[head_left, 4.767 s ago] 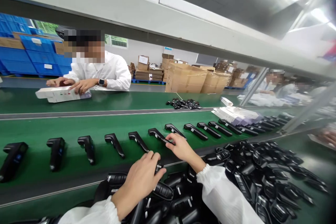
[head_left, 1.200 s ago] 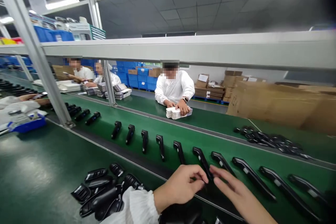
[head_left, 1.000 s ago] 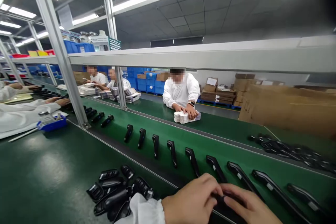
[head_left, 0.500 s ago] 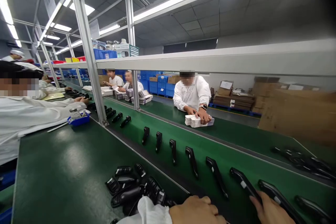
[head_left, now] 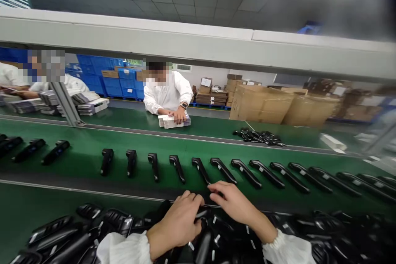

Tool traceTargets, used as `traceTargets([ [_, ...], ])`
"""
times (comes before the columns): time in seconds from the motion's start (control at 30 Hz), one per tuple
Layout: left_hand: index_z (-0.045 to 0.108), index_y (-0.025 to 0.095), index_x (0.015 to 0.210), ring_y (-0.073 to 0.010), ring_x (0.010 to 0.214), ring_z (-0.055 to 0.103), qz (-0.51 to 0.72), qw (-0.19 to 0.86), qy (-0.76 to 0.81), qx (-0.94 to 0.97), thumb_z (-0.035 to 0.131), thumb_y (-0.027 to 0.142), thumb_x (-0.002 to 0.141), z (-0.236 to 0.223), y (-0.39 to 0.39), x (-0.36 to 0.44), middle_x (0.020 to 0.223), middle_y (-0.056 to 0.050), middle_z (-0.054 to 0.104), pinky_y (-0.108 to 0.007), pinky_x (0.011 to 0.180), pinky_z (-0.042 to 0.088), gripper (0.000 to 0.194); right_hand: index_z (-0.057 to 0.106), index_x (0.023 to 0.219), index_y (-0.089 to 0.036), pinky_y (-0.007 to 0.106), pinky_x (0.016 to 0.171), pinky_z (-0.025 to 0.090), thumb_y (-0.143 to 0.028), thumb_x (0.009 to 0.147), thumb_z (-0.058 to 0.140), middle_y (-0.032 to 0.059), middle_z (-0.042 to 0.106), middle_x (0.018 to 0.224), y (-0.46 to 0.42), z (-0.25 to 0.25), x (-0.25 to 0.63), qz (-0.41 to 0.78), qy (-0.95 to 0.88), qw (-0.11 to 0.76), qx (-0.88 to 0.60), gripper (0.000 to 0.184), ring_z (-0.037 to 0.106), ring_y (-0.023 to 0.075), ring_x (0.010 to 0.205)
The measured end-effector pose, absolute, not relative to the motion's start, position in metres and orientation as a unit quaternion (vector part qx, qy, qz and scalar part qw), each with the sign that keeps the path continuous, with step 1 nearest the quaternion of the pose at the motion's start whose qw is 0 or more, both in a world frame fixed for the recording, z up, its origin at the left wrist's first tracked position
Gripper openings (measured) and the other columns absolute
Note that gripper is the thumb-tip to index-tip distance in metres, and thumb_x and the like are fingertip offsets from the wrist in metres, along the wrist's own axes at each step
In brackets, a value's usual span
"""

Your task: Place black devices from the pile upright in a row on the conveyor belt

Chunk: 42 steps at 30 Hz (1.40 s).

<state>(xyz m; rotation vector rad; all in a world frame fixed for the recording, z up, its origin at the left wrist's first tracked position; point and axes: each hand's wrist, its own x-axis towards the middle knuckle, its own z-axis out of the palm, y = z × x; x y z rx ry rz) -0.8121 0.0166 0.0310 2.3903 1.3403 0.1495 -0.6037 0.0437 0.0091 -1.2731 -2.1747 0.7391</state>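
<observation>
The right hand (head_left: pixel 235 206), fingers slightly apart, is near the tip of a black device (head_left: pixel 200 170) on the green belt (head_left: pixel 83 156); a light touch seems best; whether the left hand (head_left: pixel 177 219) grips any black parts (head_left: pixel 204 245), I cannot tell.

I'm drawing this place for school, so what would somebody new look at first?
Probably the row of black devices lying along the green belt in the middle. Next, the heap of black parts in front, under the left hand, with the right hand near one device's tip. Past the belt, a person in white is handling white boxes.
</observation>
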Motion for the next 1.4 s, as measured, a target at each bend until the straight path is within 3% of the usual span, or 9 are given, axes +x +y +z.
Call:
traceTargets([
  [0.17,0.051,0.023,0.093,-0.0174,0.085,0.055,0.115,0.28,0.455,0.837,0.045,0.01,0.08,0.034,0.021,-0.808,0.087,0.0,0.06,-0.027,0.076,0.043,0.019,0.066,0.092,-0.022,0.024,0.075,0.044,-0.023,0.084,0.064,-0.0012,0.066,0.088,0.034,0.019,-0.615,0.362,-0.808,0.234,-0.402,0.009,0.059,0.0156,0.082],
  [0.4,0.054,0.021,0.09,-0.0144,0.075,0.052,0.197,0.391,0.434,0.787,0.043,0.022,0.086,0.029,0.033,-0.816,0.085,0.001,0.058,-0.025,0.067,0.042,0.011,0.068,0.094,-0.02,0.025,0.073,0.045,-0.039,0.087,0.064,-0.0002,0.064,0.084,0.034,0.014,-0.615,0.436,-0.783,0.222,-0.383,0.021,0.058,0.0149,0.077],
  [0.5,0.053,0.02,0.089,-0.0145,0.076,0.054,0.277,0.484,0.44,0.704,0.051,0.03,0.084,0.03,0.04,-0.814,0.081,0.001,0.056,-0.026,0.069,0.044,0.011,0.06,0.124,-0.024,0.026,0.076,0.048,-0.04,0.085,0.067,0.0035,0.065,0.105,0.031,0.011,-0.615,0.51,-0.724,0.283,-0.368,0.043,0.059,0.0156,0.086],
  [0.63,0.052,0.019,0.089,-0.0131,0.075,0.055,0.337,0.627,0.431,0.555,0.065,0.029,0.073,0.034,0.042,-0.808,0.08,0.002,0.054,-0.026,0.07,0.046,0.023,0.046,0.141,-0.031,0.032,0.094,0.048,-0.041,0.079,0.074,0.0075,0.037,0.149,0.025,0.024,-0.605,0.489,-0.727,0.341,-0.341,0.069,0.047,0.0228,0.126],
  [0.83,0.053,0.018,0.088,-0.0131,0.078,0.06,0.295,0.736,0.398,0.462,0.069,0.023,0.066,0.04,0.036,-0.801,0.081,0.001,0.058,-0.026,0.076,0.048,0.028,0.073,0.107,-0.027,0.035,0.104,0.041,-0.041,0.083,0.07,0.0041,0.067,0.113,0.013,0.047,-0.593,0.402,-0.797,0.323,-0.315,0.027,0.054,0.0212,0.117],
  [0.97,0.051,0.02,0.087,-0.0181,0.081,0.06,0.254,0.572,0.472,0.621,0.055,0.038,0.081,0.038,0.035,-0.802,0.08,0.0,0.057,-0.032,0.075,0.049,0.018,0.072,0.094,-0.023,0.03,0.082,0.05,-0.041,0.086,0.064,0.0037,0.069,0.089,0.031,0.03,-0.58,0.325,-0.727,0.366,-0.481,0.022,0.063,0.0184,0.087],
  [1.13,0.062,0.019,0.094,-0.031,0.1,0.057,0.091,0.187,0.504,0.838,0.05,0.044,0.087,0.031,0.026,-0.797,0.099,-0.01,0.064,-0.044,0.084,0.046,0.028,0.07,0.103,-0.019,0.033,0.088,0.049,-0.027,0.088,0.056,0.0074,0.066,0.107,0.07,-0.005,-0.556,0.213,-0.699,0.294,-0.616,0.022,0.063,0.0209,0.094],
  [1.27,0.066,0.013,0.1,-0.037,0.104,0.058,0.023,0.111,0.474,0.873,0.055,0.038,0.085,0.023,0.02,-0.786,0.103,-0.017,0.065,-0.051,0.088,0.046,0.031,0.051,0.136,-0.015,0.035,0.099,0.044,-0.014,0.089,0.047,0.0147,0.057,0.13,0.081,-0.029,-0.551,0.137,-0.7,0.231,-0.661,0.047,0.057,0.0249,0.116],
  [1.4,0.065,0.012,0.104,-0.0361,0.101,0.061,0.003,0.105,0.454,0.885,0.051,0.021,0.083,0.018,0.024,-0.786,0.106,-0.018,0.065,-0.048,0.086,0.049,0.027,0.052,0.132,-0.007,0.036,0.096,0.045,-0.016,0.095,0.041,0.0212,0.061,0.121,0.085,-0.041,-0.55,0.087,-0.698,0.176,-0.688,0.04,0.056,0.0289,0.118],
])
